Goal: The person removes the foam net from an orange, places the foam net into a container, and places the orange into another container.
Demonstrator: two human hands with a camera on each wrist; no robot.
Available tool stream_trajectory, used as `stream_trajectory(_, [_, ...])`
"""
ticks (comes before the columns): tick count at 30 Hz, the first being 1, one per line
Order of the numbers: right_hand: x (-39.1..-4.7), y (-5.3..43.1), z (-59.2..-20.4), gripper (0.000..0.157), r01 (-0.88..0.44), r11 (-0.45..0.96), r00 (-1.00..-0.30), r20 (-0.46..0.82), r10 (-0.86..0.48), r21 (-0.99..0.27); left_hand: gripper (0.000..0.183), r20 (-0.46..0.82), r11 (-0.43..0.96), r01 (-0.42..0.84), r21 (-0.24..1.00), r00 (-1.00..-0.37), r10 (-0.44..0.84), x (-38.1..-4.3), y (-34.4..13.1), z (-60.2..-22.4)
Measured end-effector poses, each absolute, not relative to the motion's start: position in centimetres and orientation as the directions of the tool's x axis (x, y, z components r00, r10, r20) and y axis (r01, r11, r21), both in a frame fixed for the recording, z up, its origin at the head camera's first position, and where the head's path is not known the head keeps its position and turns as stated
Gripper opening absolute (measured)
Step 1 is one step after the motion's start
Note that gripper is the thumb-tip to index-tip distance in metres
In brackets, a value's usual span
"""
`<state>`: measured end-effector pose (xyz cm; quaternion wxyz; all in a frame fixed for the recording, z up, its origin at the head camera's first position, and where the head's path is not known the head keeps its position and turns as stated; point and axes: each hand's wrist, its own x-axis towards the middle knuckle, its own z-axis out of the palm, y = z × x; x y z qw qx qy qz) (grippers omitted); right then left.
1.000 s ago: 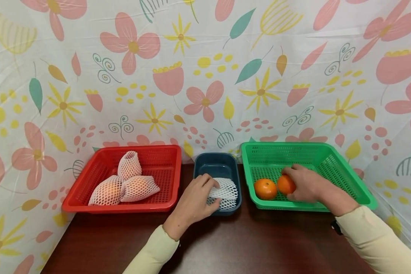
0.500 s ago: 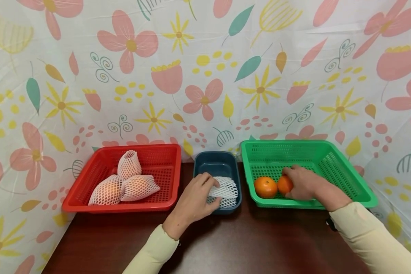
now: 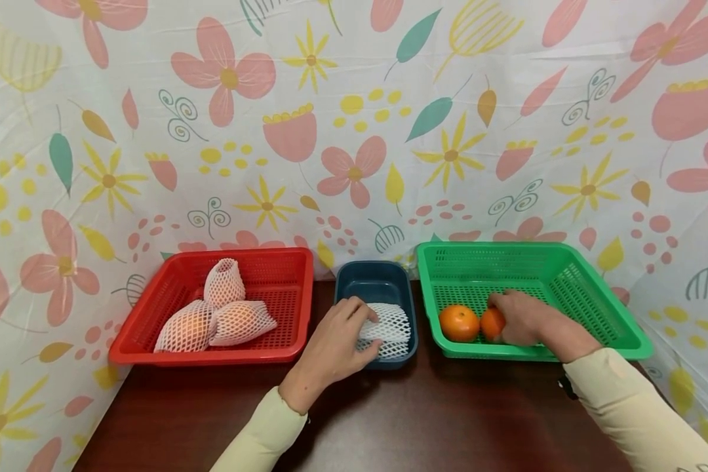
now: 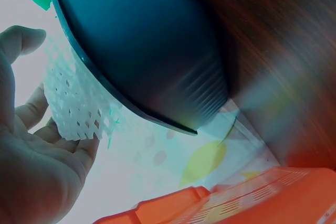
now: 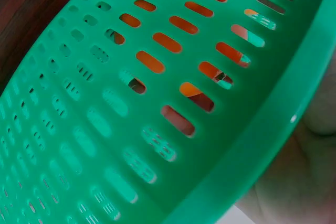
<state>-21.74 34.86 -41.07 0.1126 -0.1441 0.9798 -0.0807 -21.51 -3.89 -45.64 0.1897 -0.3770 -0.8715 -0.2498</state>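
My left hand (image 3: 342, 337) reaches into the small dark blue bin (image 3: 413, 321) and holds a white foam net sleeve (image 3: 392, 324) there, fingers and thumb on either side of it. In the left wrist view, the foam mesh (image 4: 79, 98) shows above the bin's rim, and the fingertips pass partly behind it. Inside the green basket (image 3: 619, 321), my right hand (image 3: 525, 318) grips an orange (image 3: 491, 324), its right side hidden by the hand. A second orange (image 3: 459, 323) sits just left of it. The right wrist view shows orange peel (image 5: 149, 61) through the basket's slots.
At the left, a red basket (image 3: 212, 357) bears several round fruits in white foam nets (image 3: 242, 322). All three containers stand at the back of the dark wooden table (image 3: 425, 419), against a flowered cloth (image 3: 354, 131).
My right hand has shifted slightly left and down around the orange, and its forearm has drawn a little to the left. The left hand stays on the foam net.
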Motion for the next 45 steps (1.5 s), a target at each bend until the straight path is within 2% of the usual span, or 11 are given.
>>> stream_trajectory(31, [-22.01,34.96,-41.41,0.059,-0.243,0.950,-0.931,-0.228,-0.285,-0.194,0.033,0.554,0.600,0.751,0.277,-0.634,0.539,-21.45,-4.44,-45.00])
stream_trajectory(41, [-21.77,35.03,-41.46,0.063,-0.253,0.947,-0.935,-0.200,-0.292,-0.200,0.034,0.551,0.612,0.749,0.253,-0.632,0.545,-21.44,-4.52,-44.87])
stream_trajectory(45, [-21.71,35.03,-41.28,0.070,-0.257,0.948,-0.939,-0.184,-0.292,-0.190,0.034,0.555,0.614,0.747,0.256,-0.633,0.539,-21.48,-4.62,-44.80])
